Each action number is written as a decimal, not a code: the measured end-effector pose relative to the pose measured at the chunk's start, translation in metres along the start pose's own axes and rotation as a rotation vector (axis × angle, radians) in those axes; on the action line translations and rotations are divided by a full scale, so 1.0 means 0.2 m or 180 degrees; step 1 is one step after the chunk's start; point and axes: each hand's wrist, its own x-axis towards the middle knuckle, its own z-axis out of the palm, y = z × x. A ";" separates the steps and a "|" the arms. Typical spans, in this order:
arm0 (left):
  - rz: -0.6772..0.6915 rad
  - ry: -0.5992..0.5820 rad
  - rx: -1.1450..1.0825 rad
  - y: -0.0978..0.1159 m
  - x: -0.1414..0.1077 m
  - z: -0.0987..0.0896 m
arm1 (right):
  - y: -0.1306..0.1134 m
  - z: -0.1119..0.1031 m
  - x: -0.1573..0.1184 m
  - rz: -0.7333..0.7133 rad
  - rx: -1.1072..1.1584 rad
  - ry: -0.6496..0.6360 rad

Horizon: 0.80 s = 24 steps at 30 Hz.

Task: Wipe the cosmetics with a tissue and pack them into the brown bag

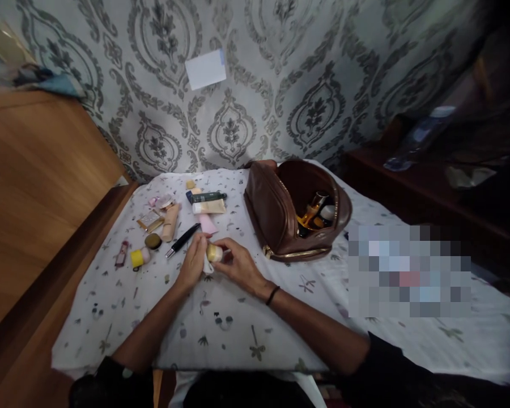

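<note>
Just above the front middle of the table, my two hands meet around a small yellow and white container (215,253). The fingers of my right hand (240,265) curl around its right side. My left hand (192,263) is closed on a white cloth or tissue (208,266) pressed against the container's left side. A black pen-like tube (182,241) with a silver end lies just left of my left hand. Behind my hands are a pink piece (207,223), a cream squeeze tube (209,207) and a dark green tube (208,196).
An unzipped brown leather bag (270,209) with bottles inside stands at the right. On the left lie a beige tube (170,222), a gold-edged compact (150,220), a round dark lid (153,241), a yellow item (137,258) and a small pink vial (121,254). A blurred patch covers the far right.
</note>
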 end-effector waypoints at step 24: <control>-0.0984 0.0159 -0.1077 -0.01 0.02 -0.01 | -0.05 0.00 -0.04 -0.0356 -0.0159 -0.0207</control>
